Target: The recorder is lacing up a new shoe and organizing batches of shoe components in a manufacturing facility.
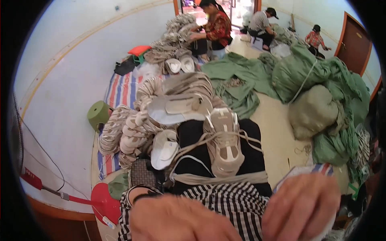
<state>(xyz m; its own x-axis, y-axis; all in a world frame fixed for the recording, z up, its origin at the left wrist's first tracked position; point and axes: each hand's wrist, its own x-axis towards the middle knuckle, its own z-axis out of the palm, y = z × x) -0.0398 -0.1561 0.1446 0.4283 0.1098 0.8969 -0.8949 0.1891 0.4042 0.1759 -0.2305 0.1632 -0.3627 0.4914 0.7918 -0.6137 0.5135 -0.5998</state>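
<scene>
My left hand (177, 217), blurred, is at the bottom edge over my striped shirt, its fingers curled in and their tips out of sight. Across from it, my right hand (301, 205) is also closed, fingers bent downward. What either hand holds, if anything, is hidden. On my black-clad lap lies a beige shoe upper (223, 140) with loose laces (193, 146) trailing to both sides. A bundle of beige laces (225, 178) stretches across my lap between the shoe upper and my shirt.
Piled beige shoe uppers (132, 126) sit left of my lap, with white-lined uppers (179, 108) nearest me. A green stool (98, 114) and red round base (106, 203) stand farther left. Green sacks (305, 74) fill the right. Other people sit toward the doorway.
</scene>
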